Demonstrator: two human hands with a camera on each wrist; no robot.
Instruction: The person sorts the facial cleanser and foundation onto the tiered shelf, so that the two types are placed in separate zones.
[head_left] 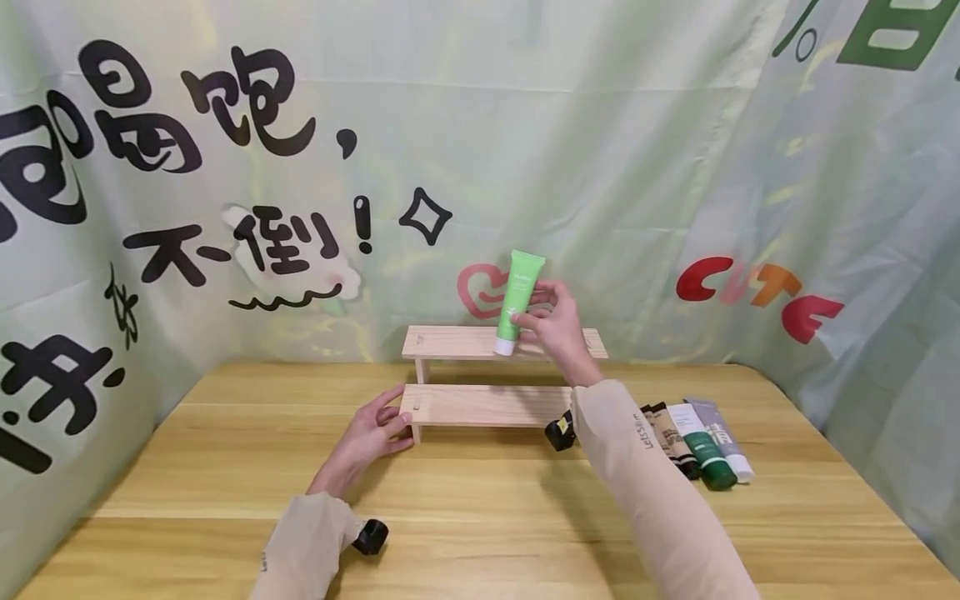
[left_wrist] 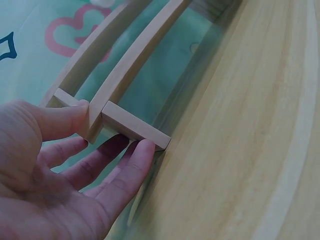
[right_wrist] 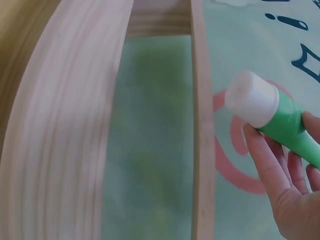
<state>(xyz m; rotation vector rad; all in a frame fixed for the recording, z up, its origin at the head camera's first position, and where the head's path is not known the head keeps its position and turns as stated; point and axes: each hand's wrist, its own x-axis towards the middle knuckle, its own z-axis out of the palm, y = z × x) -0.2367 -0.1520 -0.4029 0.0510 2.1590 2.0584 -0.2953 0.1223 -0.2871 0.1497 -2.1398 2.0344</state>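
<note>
A light green squeeze tube [head_left: 519, 296] with a white cap is pinched between the thumb and fingers of my right hand [head_left: 557, 323]. It tilts slightly, cap down, in front of or above the upper step of a two-step wooden rack [head_left: 480, 406]; the gap to that step cannot be judged. In the right wrist view the tube's white cap [right_wrist: 252, 99] points towards the rack. My left hand [head_left: 370, 432] grips the left end of the lower step, thumb on the board [left_wrist: 95, 122] and fingers by the short leg [left_wrist: 135, 125].
Several squeeze tubes lie together on the wooden table at the right, among them a white and green tube [head_left: 703, 446] and a grey tube [head_left: 720, 437]. Behind the rack hangs a printed cloth [head_left: 600, 167], close to the table's back edge.
</note>
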